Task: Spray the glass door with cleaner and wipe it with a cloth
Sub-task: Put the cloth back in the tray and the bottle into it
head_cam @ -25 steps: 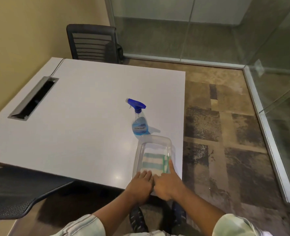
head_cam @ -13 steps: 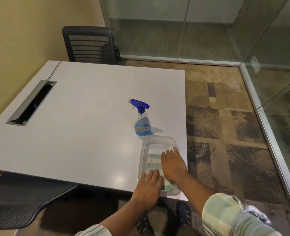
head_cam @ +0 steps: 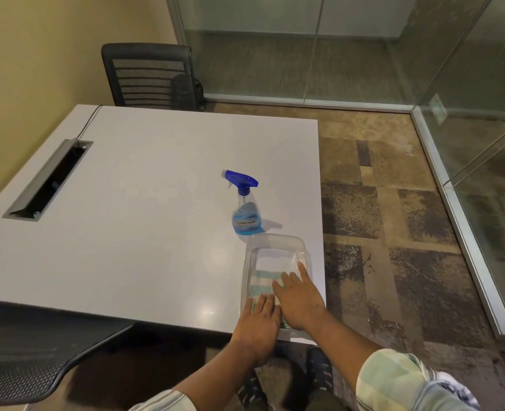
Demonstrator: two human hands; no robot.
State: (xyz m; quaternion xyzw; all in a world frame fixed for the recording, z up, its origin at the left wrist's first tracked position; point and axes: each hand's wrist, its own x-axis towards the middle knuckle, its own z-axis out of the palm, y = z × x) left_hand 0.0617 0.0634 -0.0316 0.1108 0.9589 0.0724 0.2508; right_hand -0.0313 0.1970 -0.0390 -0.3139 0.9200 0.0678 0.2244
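A clear spray bottle with blue liquid and a blue trigger head stands upright on the white table. Just in front of it sits a clear plastic tray at the table's near right corner. A folded white and teal striped cloth lies inside the tray. My right hand rests flat on the cloth with fingers spread. My left hand lies flat beside it on the tray's near end. Glass panels with the door line the right and far sides of the room.
A black mesh chair stands at the table's far side, and another chair sits at the near left. A cable slot is set in the table's left part. Patterned carpet lies between table and glass.
My right hand moved forward from the tray's near edge onto the cloth and flattened. My left hand shifted up onto the tray's near end. The view drew closer.
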